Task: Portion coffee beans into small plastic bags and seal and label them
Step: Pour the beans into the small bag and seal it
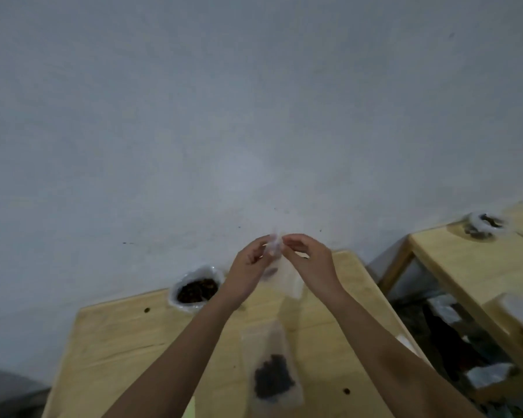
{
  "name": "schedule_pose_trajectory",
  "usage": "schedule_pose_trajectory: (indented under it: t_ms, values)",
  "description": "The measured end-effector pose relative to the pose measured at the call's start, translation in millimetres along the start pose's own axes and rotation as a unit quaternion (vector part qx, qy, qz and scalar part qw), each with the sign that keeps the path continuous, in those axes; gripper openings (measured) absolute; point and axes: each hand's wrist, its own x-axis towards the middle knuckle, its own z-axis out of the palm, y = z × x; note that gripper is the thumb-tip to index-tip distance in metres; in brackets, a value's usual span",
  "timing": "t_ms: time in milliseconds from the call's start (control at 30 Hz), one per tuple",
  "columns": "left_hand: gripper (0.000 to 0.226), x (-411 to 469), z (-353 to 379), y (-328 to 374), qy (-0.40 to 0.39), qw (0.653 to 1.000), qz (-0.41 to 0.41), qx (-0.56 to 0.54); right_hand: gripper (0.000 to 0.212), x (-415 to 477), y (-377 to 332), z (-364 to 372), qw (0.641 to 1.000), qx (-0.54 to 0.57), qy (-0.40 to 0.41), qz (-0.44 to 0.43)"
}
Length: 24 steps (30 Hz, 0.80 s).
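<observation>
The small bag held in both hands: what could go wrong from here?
The left hand and right hand pinch only the top of the small bag; the thin film could slip or stay stuck shut. The open bean bag stands at the far edge of the table and might tip.

A single wide-angle view, from the person's head, faces forward and only slightly down. A pale wall (254,101) fills the upper two thirds, and the wooden surface (118,342) lies across the lower third, cut off by the bottom edge. Both forearms come in from the bottom, close to the lens, and the left hand (249,267) and right hand (310,260) meet on a bag (289,279) just below mid-frame. A second surface (453,260) stands at the right edge. The lens bends straight edges, and the picture is soft.
</observation>
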Motion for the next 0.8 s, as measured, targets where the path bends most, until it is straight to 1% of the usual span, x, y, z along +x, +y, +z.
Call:
schedule_pose_trajectory:
  t_ms: [100, 167, 300, 433, 600, 700, 800]
  values:
    - [0.031, -15, -20, 13, -0.015, 0.998, 0.051, 0.037, 0.019, 4, -20, 25, 0.995, 0.079, -0.046, 0.039]
    - [0.038, -24, -33, 18, -0.01, 0.998, 0.056, 0.034, 0.025, 3, -32, 38, 0.989, 0.117, -0.068, 0.067]
    - [0.049, -33, -55, 22, 0.002, 0.997, 0.069, 0.046, 0.026, -1, -51, 56, 0.977, 0.169, -0.097, 0.082]
    - [0.053, -39, -71, 20, 0.01, 0.997, 0.06, 0.05, 0.023, -5, -58, 70, 0.973, 0.181, -0.112, 0.086]
    - [0.046, -45, -82, 13, 0.013, 0.997, 0.056, 0.044, 0.017, -13, -55, 79, 0.967, 0.199, -0.129, 0.092]
    - [0.046, -46, -82, 9, 0.01, 0.997, 0.054, 0.048, 0.019, -14, -52, 81, 0.966, 0.199, -0.13, 0.098]
    - [0.046, -45, -84, 9, 0.013, 0.997, 0.057, 0.053, 0.015, -13, -53, 82, 0.965, 0.203, -0.136, 0.093]
